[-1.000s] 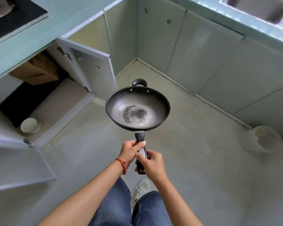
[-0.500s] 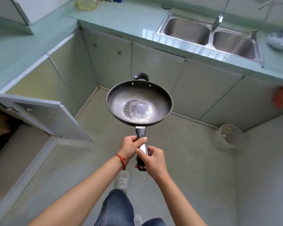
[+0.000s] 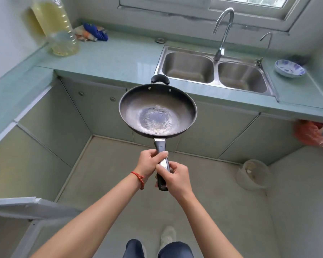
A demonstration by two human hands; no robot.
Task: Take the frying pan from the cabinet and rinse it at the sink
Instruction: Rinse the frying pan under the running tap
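Note:
A dark frying pan [image 3: 158, 110] with a worn, speckled centre is held level in the air in front of the lower cabinets, just short of the counter edge. My left hand [image 3: 149, 162] grips the upper part of its black handle, and my right hand [image 3: 172, 176] grips the lower part. The steel double sink [image 3: 214, 69] lies beyond the pan, up and to the right, with a tall curved tap [image 3: 223, 32] behind the divider. The open cabinet door [image 3: 26, 207] shows at the lower left.
A large bottle of yellow oil [image 3: 54, 25] and a blue and orange cloth [image 3: 91, 32] stand on the pale green counter [image 3: 110, 58]. A blue-patterned bowl [image 3: 289, 68] sits right of the sink. A white bin [image 3: 253, 174] and an orange bag [image 3: 313, 135] are at the right.
My view has swung away from the open cabinet towards the sink. The pan, still in both hands, is now closer to the counter edge below the sink.

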